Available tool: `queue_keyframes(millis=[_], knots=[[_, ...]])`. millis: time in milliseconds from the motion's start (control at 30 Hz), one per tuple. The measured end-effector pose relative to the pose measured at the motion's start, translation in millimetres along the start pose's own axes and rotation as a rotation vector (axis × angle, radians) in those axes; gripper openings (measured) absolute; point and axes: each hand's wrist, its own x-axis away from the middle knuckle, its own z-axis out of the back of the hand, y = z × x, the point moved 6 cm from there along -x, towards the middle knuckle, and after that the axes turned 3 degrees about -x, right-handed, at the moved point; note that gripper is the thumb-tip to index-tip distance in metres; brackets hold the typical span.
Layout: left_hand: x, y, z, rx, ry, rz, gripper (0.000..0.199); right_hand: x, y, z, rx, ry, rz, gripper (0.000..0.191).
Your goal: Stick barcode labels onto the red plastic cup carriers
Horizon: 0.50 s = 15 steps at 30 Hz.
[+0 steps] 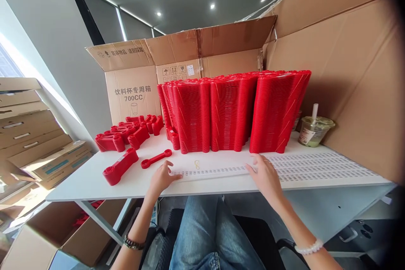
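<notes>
A long white strip printed with small dark marks (215, 172) lies along the front of the white table. My left hand (163, 178) touches its left end, thumb stretched out and apart from the fingers. At the right end, my right hand (262, 173) rests with its fingers spread. Behind the strip is a small yellowish loop (197, 164). One flat red piece with ringed ends (156, 159) lies just beyond my left hand, beside a short red bundle (120, 166). Tall stacks of red pieces (232, 114) stand behind.
More short red bundles (129, 130) sit at the back left. Printed sheets (319, 166) cover the table's right side, near a lidded cup with a straw (311, 131). Cardboard (131, 93) walls the back and right. An open box (47, 228) stands below left.
</notes>
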Motion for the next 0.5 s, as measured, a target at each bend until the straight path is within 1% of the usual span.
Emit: queue_keyframes(millis=[67,133,200,233,300,367,433,500], knots=[[3,2,4.3,-0.057,0.017,0.003,0.050,-3,-36,-21,0.039,-0.126,0.107,0.020],[5,3,11.5,-0.069,0.046,0.005,0.049,-7,-74,-51,0.081,-0.272,0.191,0.011],[8,3,22.2,-0.078,0.093,-0.001,0.046,-13,-103,-84,0.149,-0.373,0.195,0.015],[9,1,28.5,-0.089,0.120,0.002,0.045,-17,-115,-99,0.186,-0.413,0.179,0.020],[9,-5,42.0,-0.131,0.181,0.021,0.042,-22,-130,-126,0.255,-0.483,0.132,0.028],[5,-14,53.9,-0.216,0.242,0.037,0.038,-25,-137,-146,0.322,-0.544,0.078,0.032],[-5,-25,61.3,-0.313,0.277,0.041,0.035,-27,-140,-159,0.385,-0.590,0.036,0.033],[-18,-35,63.3,-0.381,0.273,0.037,0.031,-28,-141,-167,0.436,-0.617,0.021,0.034]])
